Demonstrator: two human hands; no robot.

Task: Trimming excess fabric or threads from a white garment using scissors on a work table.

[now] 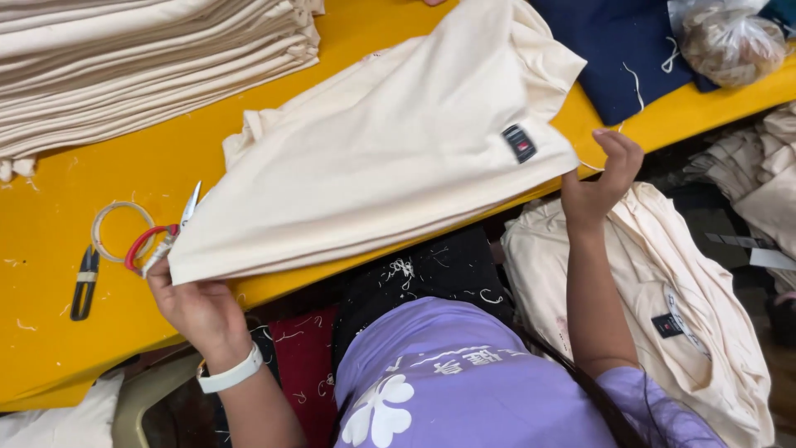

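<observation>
Yellow bench (50, 216): landmark. Cream garment (373, 158) spread across its near edge, small dark label (519, 143) at the hem. Stack of folded cream cloth (141, 66) at bench's far left. Navy cloth (618, 50) far right. Left hand (199, 307) fingers pinch garment's left corner, holding red-handled snips (157, 241) (blades open). Right hand (601, 182) fingers curled, gripping right corner. Black thread clipper (83, 282) near left edge.
</observation>
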